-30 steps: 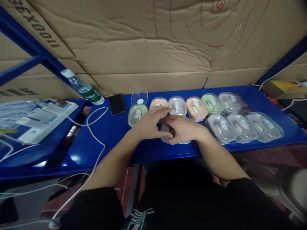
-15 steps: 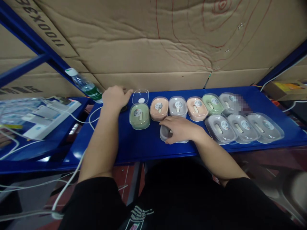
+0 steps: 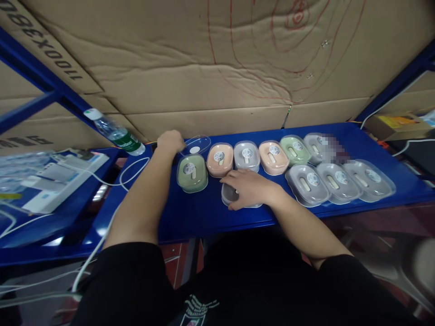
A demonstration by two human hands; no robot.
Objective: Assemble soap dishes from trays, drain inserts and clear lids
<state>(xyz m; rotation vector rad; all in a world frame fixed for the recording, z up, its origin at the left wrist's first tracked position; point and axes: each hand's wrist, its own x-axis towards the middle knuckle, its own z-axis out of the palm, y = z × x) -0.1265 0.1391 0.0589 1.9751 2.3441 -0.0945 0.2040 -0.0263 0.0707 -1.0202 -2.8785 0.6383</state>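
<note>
1. Left hand (image 3: 171, 141): reaching forward, fingers closed on the left end of a clear lid (image 3: 195, 150); tips partly hidden by the hand.
2. Clear lid: just right of the left fingers, tilted, round white sticker on it.
3. Right hand (image 3: 249, 186): fingers gripping across an open grey box (image 3: 228, 194), thumb on the near side, other fingers toward the far rim.
4. Open grey box: under the right fingers, flat on the blue tabletop (image 3: 200, 219); hand covers most of it, so contents can't be made out.
5. Green box (image 3: 193, 180): nearer the body than the left fingers, slightly to their right; clear lid on, round label on top.
6. First peach box (image 3: 219, 166): just beyond the right fingertips, lidded.
7. Lidded grey box (image 3: 247, 158): directly beyond the right hand, between two peach ones.
8. Second peach box (image 3: 273, 159): beyond the right fingers and to their right, lidded.
9. Second green box (image 3: 295, 151): farther right of the right fingers, lidded.
10. Three front grey boxes (image 3: 339, 182): well right of the right fingers, side by side, lidded and labelled.
11. Water bottle (image 3: 117, 136): left of the left fingers, leaning, green label.
</note>
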